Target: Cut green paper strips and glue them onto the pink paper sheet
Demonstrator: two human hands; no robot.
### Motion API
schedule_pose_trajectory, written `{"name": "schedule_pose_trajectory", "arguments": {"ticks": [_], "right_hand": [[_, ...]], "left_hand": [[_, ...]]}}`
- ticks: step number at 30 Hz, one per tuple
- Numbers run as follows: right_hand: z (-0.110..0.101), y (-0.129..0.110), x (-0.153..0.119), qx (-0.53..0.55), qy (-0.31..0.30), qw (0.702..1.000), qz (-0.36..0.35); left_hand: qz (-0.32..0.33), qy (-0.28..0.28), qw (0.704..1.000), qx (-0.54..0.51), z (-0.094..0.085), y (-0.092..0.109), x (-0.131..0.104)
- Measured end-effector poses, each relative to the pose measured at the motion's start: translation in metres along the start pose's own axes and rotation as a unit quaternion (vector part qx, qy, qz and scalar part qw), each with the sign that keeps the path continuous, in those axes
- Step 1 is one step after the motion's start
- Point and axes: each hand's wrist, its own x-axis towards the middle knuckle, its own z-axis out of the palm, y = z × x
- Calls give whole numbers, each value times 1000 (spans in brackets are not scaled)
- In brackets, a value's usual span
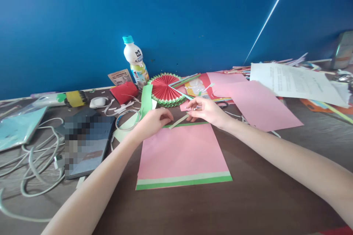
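Note:
A pink sheet of paper [182,150] lies on the table before me, with pale green and darker green bands along its near edge and a green band along its far edge. My right hand [202,110] is closed on a narrow pale paper strip [178,121], which slants down over the far green band. My left hand [158,119] rests at the sheet's far left corner with its fingers curled together; what lies between them is hidden. Behind both hands stands a red pleated paper fan [165,89] with a green zigzag rim.
Left are a tape roll [128,120], a dark tablet-like object [91,147], white cables [30,165] and an earbud case [98,102]. A bottle [135,60] stands by the blue wall [176,18]. Right lie pink paper [264,106] and a printed sheet [292,84].

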Motion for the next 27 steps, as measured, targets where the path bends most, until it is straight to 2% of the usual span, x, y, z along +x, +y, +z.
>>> {"name": "schedule_pose_trajectory", "arguments": {"ticks": [3,5,8,10,11,14,16,22,25,27], "right_hand": [[0,6,0,-5,2,1000,-6],[0,11,0,-44,12,999,-18],[-1,17,1,-153,55,986,-47],[-1,19,1,-227,86,967,-71],[-1,19,1,-260,95,957,-82],[-1,20,1,-345,110,925,-112],[-1,20,0,-390,114,906,-121],[1,20,-5,-464,126,869,-119],[3,20,-7,-475,126,862,-123],[4,19,-8,-477,125,861,-127]], "left_hand": [[-22,-3,999,29,-7,-1,0],[-61,4,995,78,-17,-1,-1],[-156,38,963,216,-37,-9,-4],[-208,19,938,277,-50,-19,-8],[-216,-9,932,290,-56,-24,-10],[-218,-120,936,249,-66,-34,-14],[-207,-152,942,217,-67,-36,-16],[-175,-156,948,215,-66,-31,-16],[-174,-117,951,226,-69,-28,-16],[-183,-71,956,216,-73,-26,-16]]}}
